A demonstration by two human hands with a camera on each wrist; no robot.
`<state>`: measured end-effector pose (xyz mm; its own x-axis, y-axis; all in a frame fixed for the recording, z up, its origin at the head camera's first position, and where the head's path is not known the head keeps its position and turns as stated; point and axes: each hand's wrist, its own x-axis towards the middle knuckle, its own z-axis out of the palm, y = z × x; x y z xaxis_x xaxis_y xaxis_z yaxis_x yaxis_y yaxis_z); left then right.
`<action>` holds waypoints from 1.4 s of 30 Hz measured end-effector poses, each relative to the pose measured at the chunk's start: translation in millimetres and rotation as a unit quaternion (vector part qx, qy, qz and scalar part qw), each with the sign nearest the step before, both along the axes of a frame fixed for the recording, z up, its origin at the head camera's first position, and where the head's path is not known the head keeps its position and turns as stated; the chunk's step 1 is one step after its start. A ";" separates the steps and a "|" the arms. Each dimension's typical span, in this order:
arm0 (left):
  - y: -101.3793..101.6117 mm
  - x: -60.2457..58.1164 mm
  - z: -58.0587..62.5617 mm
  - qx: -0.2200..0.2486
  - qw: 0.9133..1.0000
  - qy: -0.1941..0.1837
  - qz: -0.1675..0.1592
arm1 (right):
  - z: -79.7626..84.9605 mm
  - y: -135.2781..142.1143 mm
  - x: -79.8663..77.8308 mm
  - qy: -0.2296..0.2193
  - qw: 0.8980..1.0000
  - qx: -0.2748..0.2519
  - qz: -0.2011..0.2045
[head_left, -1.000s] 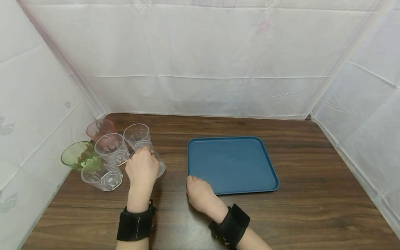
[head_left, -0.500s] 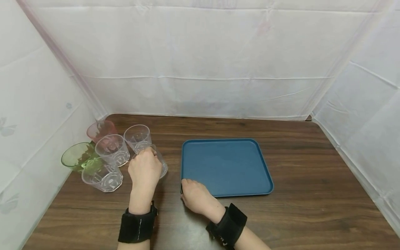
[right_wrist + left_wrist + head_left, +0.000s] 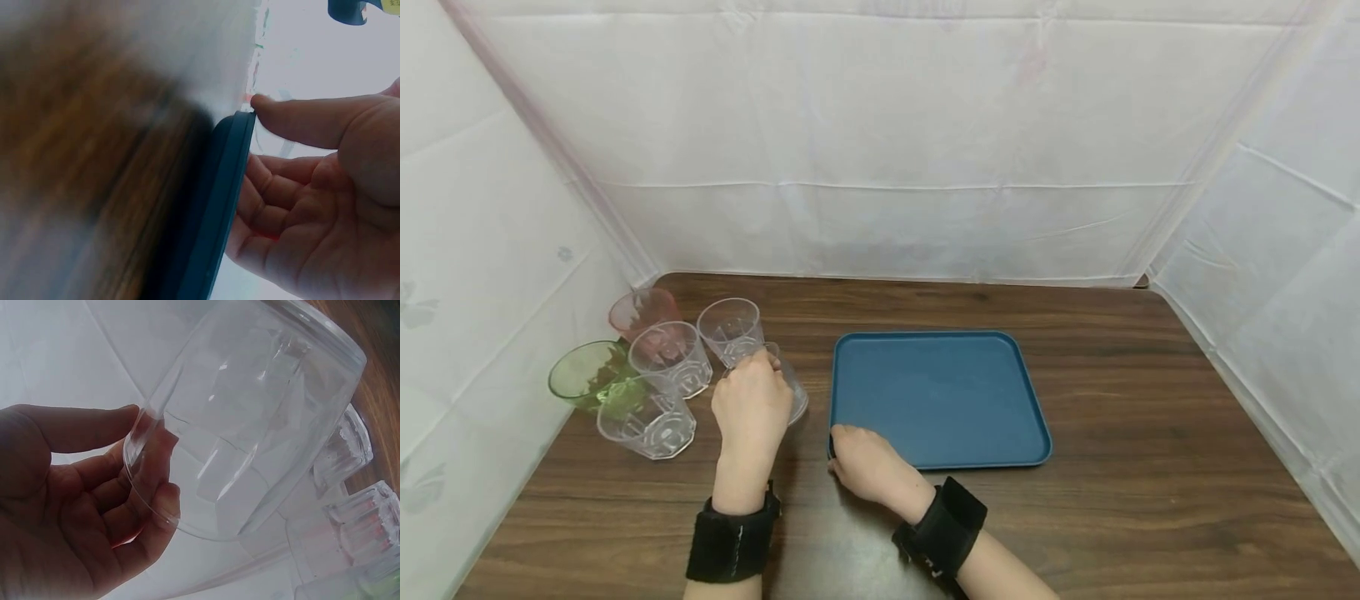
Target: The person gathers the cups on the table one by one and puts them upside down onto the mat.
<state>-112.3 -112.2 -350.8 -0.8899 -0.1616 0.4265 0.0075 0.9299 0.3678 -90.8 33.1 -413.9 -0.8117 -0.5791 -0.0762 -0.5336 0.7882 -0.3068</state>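
My left hand [image 3: 752, 404] pinches a clear plastic cup [image 3: 250, 419] at its rim, thumb outside and fingertips across the mouth in the left wrist view. The cup leans, and in the head view the hand hides most of it. At the near left corner of the blue tray [image 3: 940, 400], my right hand [image 3: 872, 467] grips the edge. From the right wrist view, its thumb [image 3: 300, 119] lies at the corner and the other fingers curl against the tray's side [image 3: 219, 206].
Left of my left hand stand a pink cup [image 3: 632, 310], a green cup [image 3: 580, 375] and more clear cups [image 3: 647, 417], close together. Another clear cup [image 3: 726, 321] is just beyond that hand. White sheeting [image 3: 880, 150] walls the wooden table [image 3: 1135, 500] at the back and sides.
My right hand has drawn the tray to the left, mostly in the first half second. My left hand and its cup have shifted slightly to the right.
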 end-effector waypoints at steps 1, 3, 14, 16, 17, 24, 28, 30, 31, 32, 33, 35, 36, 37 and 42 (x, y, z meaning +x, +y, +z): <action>0.4 0.0 0.1 -0.002 1.000 0.002 0.001 | 0.5 0.0 -0.7 -0.012 1.000 -0.002 -0.004; 1.0 0.3 0.7 -0.005 1.000 0.004 0.002 | 1.1 1.4 -2.9 -0.039 0.999 -0.010 -0.011; 3.9 2.9 5.4 0.014 1.000 0.012 0.000 | 9.3 19.1 -20.2 -0.066 0.992 -0.108 -0.027; 4.3 3.1 6.4 0.020 1.000 0.010 -0.005 | 10.3 19.6 -21.2 -0.055 0.990 -0.124 -0.033; 4.7 3.3 7.1 0.025 1.000 0.008 -0.009 | 10.6 19.9 -21.6 -0.052 0.989 -0.134 -0.039; 9.2 7.6 13.4 0.060 0.996 -0.022 -0.054 | 13.8 25.5 -22.8 -0.054 0.973 -0.212 -0.070; 12.8 10.2 16.0 0.059 0.995 -0.025 -0.072 | 14.1 31.0 -23.6 -0.049 0.969 -0.230 -0.074; 14.6 10.6 16.6 0.059 0.995 -0.023 -0.076 | 13.0 32.5 -24.4 -0.044 0.968 -0.236 -0.071; 15.6 10.7 16.9 0.059 0.995 -0.022 -0.078 | 12.5 32.9 -24.8 -0.042 0.968 -0.240 -0.069; 16.7 10.7 17.0 0.060 0.995 -0.022 -0.081 | 11.8 33.1 -24.9 -0.041 0.966 -0.245 -0.066; 17.8 11.0 17.2 0.061 0.994 -0.022 -0.086 | 10.9 33.1 -25.2 -0.039 0.965 -0.251 -0.063; 20.2 11.3 17.3 0.063 0.993 -0.020 -0.097 | 9.3 32.9 -25.4 -0.037 0.961 -0.266 -0.059; 21.3 11.4 17.3 0.064 0.992 -0.019 -0.103 | 8.8 32.7 -25.3 -0.038 0.959 -0.277 -0.057; 22.3 11.5 17.2 0.065 0.992 -0.017 -0.108 | 8.1 32.6 -25.4 -0.038 0.955 -0.287 -0.055; 25.6 11.8 17.1 0.066 0.991 -0.011 -0.120 | 5.8 33.0 -24.7 -0.049 0.939 -0.335 -0.054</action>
